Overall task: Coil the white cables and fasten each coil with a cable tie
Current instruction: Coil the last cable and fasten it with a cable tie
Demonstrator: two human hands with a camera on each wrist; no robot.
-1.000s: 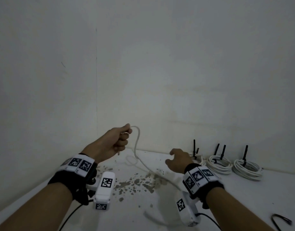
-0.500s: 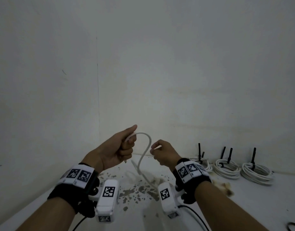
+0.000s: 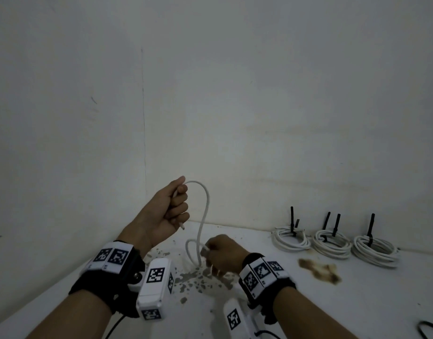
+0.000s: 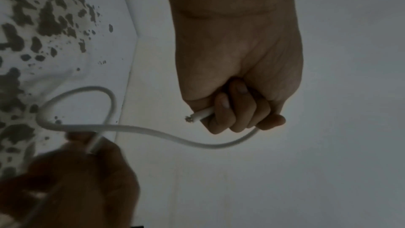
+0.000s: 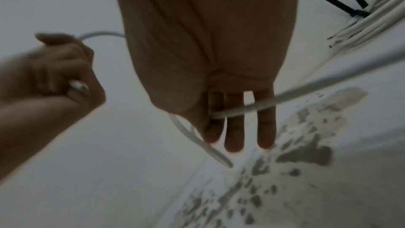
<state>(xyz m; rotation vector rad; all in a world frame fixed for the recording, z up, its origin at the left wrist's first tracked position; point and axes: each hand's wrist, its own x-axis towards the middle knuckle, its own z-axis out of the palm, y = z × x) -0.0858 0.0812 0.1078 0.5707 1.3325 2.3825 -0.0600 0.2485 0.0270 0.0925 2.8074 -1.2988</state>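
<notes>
The left hand [image 3: 170, 211] is raised above the left part of the white bench [image 3: 357, 302], closed in a fist round the white cable [image 3: 205, 204]. The cut end of the cable pokes out below the little finger, and in the left wrist view its bare strands show at the tip. From the top of the fist, by the thumb, the cable arches up and over to the right, then drops toward the bench.

The right hand [image 3: 222, 255] is lower, just above the bench and to the right of the left hand. Near it the cable bends into a small loop. In the right wrist view the cable runs across the inner side of the fingers [image 5: 233, 133], which point down fairly straight and slightly spread; the thumb side is hidden, so whether it pinches the cable or only guides it cannot be told. From this hand the cable trails off to the right.

Under both hands the bench carries a patch of grey blotches [image 3: 198, 280], and a brown stain [image 3: 318, 269] lies further right. At the far right, against the wall, three coiled white cables [image 3: 331, 243] lie side by side, each bound with a black cable tie [image 3: 370, 228] whose tail stands up. A dark looped thing at the near right edge is too cut off to identify.
</notes>
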